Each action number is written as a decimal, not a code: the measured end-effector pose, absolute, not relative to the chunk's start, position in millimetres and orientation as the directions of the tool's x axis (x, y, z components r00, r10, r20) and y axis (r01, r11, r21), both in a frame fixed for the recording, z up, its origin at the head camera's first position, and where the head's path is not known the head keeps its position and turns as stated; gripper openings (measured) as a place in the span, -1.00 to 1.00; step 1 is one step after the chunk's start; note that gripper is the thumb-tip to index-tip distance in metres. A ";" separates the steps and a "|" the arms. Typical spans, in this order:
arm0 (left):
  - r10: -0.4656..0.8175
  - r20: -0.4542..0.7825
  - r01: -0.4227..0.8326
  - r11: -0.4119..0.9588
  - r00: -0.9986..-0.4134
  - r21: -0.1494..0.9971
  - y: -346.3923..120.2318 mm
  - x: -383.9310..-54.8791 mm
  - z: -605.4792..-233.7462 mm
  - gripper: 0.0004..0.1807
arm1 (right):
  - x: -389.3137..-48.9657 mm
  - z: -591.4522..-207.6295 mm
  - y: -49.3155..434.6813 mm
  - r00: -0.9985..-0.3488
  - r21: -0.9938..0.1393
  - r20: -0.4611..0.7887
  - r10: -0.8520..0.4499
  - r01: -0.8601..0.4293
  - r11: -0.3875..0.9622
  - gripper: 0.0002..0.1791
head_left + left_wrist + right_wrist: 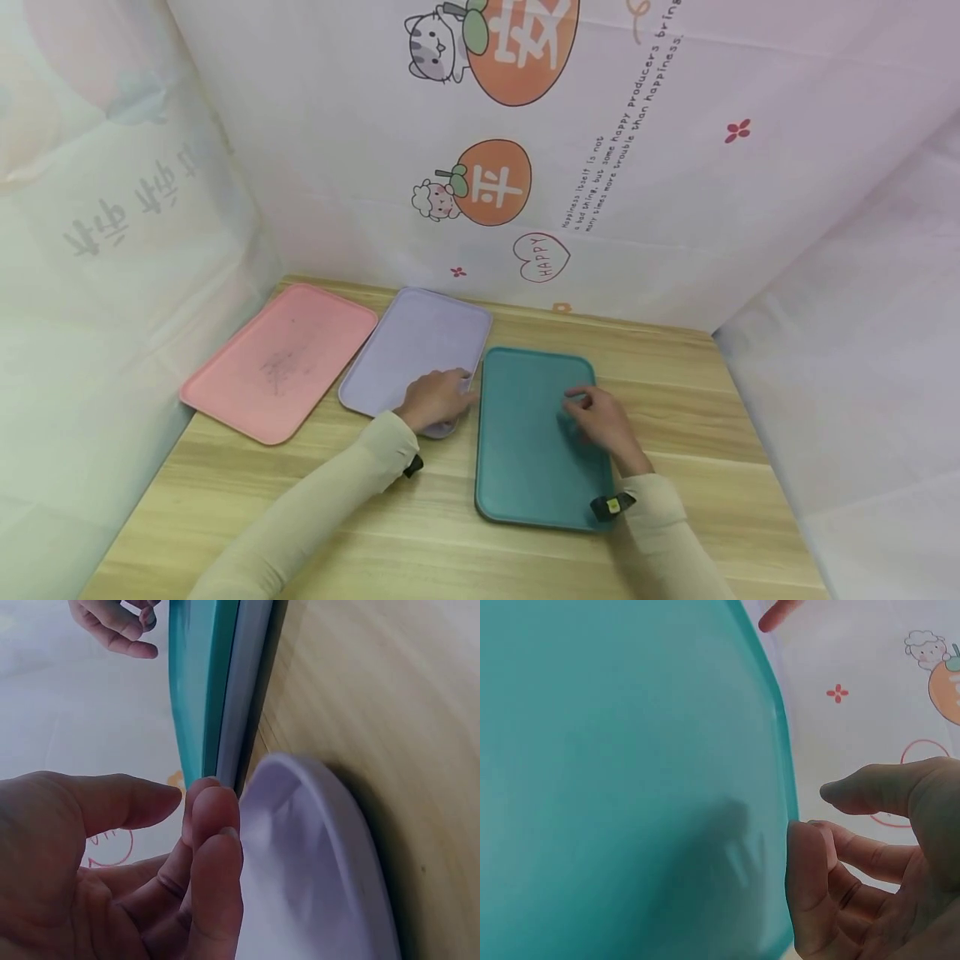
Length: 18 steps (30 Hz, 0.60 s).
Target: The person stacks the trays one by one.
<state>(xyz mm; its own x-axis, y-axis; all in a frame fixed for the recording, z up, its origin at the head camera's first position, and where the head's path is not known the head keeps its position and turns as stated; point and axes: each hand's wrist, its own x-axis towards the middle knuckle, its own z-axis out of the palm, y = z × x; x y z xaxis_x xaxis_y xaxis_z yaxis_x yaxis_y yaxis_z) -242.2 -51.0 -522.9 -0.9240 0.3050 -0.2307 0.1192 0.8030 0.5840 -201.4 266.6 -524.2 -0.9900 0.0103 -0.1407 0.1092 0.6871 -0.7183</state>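
Note:
A teal tray [525, 467] lies lengthwise on the wooden table, and the left wrist view shows a pale lavender-grey tray edge [246, 682] directly beneath it. My left hand [438, 396] hovers over the right side of a lavender tray [435, 333], close to the teal tray's left edge. Its fingers are loosely bent, with nothing between thumb and fingertips. Above the right part of the teal tray hangs my right hand [606, 423], casting a shadow on it. Thumb and fingers there are apart, also holding nothing.
A pink tray [300, 333] with dark smudges lies at the far left, beside the lavender one. Printed cloth walls [337, 167] enclose the back and both sides of the table [660, 367]. Each wrist wears a dark strap.

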 end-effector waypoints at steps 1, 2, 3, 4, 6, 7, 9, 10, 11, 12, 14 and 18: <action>0.305 -0.237 0.114 0.801 -0.922 0.588 -53.1 -242.9 -523.3 -0.42 | -202.0 -524.1 264.5 -0.991 -0.722 -0.137 0.006 0.104 0.684 -0.62; 0.303 -0.239 0.111 0.800 -0.923 0.589 -55.5 -243.5 -523.7 -0.42 | -202.6 -523.9 262.4 -0.991 -0.724 -0.131 -0.004 0.093 0.684 -0.62; 0.300 -0.243 0.104 0.800 -0.923 0.591 -57.9 -243.9 -523.8 -0.42 | -203.6 -523.9 260.5 -0.992 -0.725 -0.125 -0.012 0.084 0.684 -0.62; 0.294 -0.247 0.097 0.801 -0.923 0.591 -60.4 -244.5 -523.4 -0.43 | -204.7 -524.3 258.5 -0.993 -0.727 -0.120 -0.023 0.072 0.682 -0.62; 0.279 -0.248 0.083 0.802 -0.928 0.592 -64.9 -245.4 -521.6 -0.44 | -207.3 -525.0 253.7 -0.993 -0.730 -0.108 -0.040 0.052 0.681 -0.62; 0.272 -0.250 0.077 0.804 -0.929 0.590 -67.0 -245.8 -520.7 -0.44 | -208.5 -525.2 251.0 -0.994 -0.733 -0.101 -0.048 0.042 0.679 -0.62; 0.266 -0.256 0.069 0.806 -0.929 0.588 -70.0 -246.9 -518.7 -0.44 | -210.9 -525.3 245.6 -0.994 -0.732 -0.092 -0.055 0.030 0.681 -0.62; 0.265 -0.259 0.067 0.808 -0.929 0.586 -71.3 -247.5 -517.9 -0.44 | -212.1 -525.0 242.8 -0.994 -0.732 -0.089 -0.058 0.026 0.681 -0.62; 0.265 -0.263 0.066 0.810 -0.928 0.582 -72.7 -248.3 -517.5 -0.43 | -213.0 -524.3 239.7 -0.994 -0.733 -0.088 -0.058 0.025 0.679 -0.62; 0.264 -0.266 0.065 0.813 -0.927 0.578 -74.3 -249.2 -517.8 -0.43 | -213.8 -523.6 236.7 -0.994 -0.734 -0.088 -0.061 0.024 0.679 -0.62; 0.258 -0.271 0.061 0.818 -0.927 0.572 -77.7 -250.9 -518.4 -0.43 | -215.4 -522.2 230.4 -0.994 -0.737 -0.090 -0.067 0.022 0.675 -0.62; 0.237 -0.274 0.042 0.822 -0.932 0.567 -85.7 -253.7 -518.1 -0.43 | -218.8 -520.6 217.9 -0.994 -0.739 -0.083 -0.077 0.009 0.674 -0.64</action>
<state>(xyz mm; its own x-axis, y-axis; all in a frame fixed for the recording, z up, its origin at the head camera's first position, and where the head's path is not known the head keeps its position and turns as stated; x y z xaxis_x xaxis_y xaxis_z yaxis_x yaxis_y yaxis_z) -253.7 -85.7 -518.1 -0.9320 0.2369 -0.2745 0.0420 0.8224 0.5673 -218.8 217.9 -520.6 -0.9936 -0.0773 -0.0826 0.0090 0.6739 -0.7387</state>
